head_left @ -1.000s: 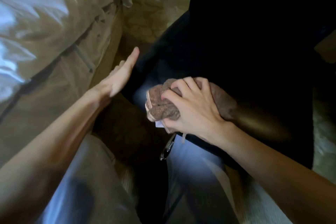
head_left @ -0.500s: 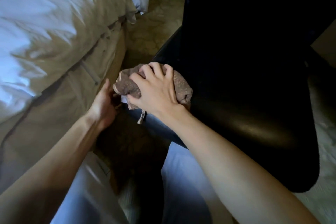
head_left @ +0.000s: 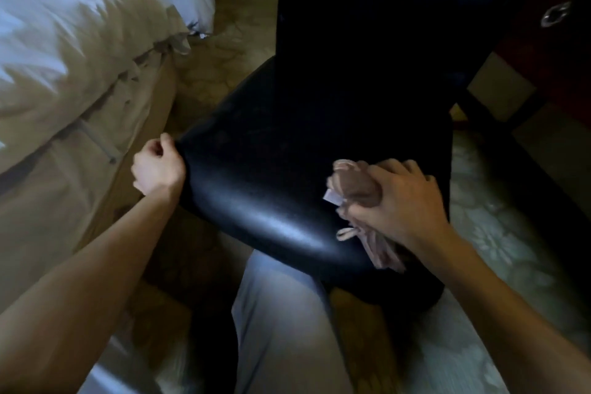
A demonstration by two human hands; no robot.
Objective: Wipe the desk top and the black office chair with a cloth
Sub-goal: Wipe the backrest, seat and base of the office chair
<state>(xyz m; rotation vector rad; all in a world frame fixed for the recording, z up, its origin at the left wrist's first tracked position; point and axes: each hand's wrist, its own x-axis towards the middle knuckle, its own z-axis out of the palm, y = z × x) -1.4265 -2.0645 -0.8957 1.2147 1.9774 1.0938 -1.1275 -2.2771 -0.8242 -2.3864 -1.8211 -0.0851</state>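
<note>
Since half a second ago the right hand [head_left: 406, 201] has carried the cloth [head_left: 353, 189] from the left front corner of the black office chair [head_left: 262, 176] across to the right side of its seat. The fingers are closed tightly around the bunched brown cloth and press it onto the seat, and a loose end trails towards the seat's front edge. The left hand [head_left: 158, 166] has come up to the seat's left edge and holds it, fingers curled and thumb on the corner. A bed [head_left: 64, 57] with white covers stands left of the chair. The desk [head_left: 543, 51] is behind the chair's right side.
</note>
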